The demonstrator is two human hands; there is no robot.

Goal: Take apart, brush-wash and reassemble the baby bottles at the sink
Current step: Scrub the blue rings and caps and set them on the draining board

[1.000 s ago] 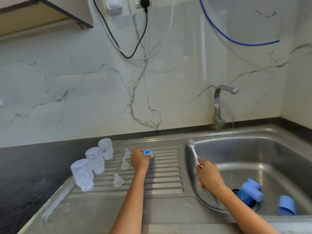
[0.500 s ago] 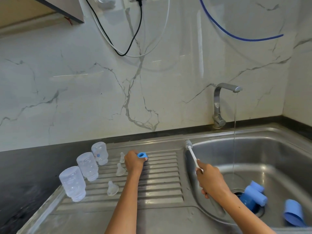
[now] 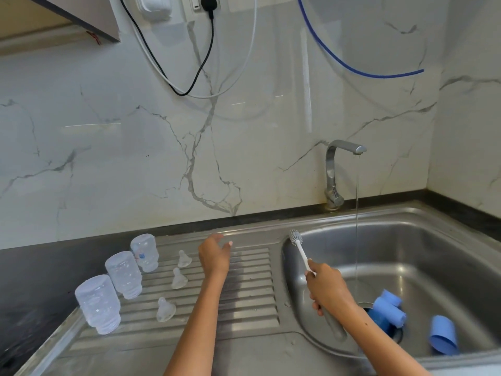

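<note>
Washing step: your left hand [image 3: 215,256] grip released over drainboard [image 3: 249,291], right hand [image 3: 326,287] grasping brush [image 3: 298,246]; next grab blue cap [image 3: 443,335] frm sink [image 3: 433,240].

small blue label on far bottle [image 3: 144,252], too blurred to read

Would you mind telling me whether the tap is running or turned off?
Running. A thin stream of water falls from the tap spout into the sink basin, behind the right hand.
</note>
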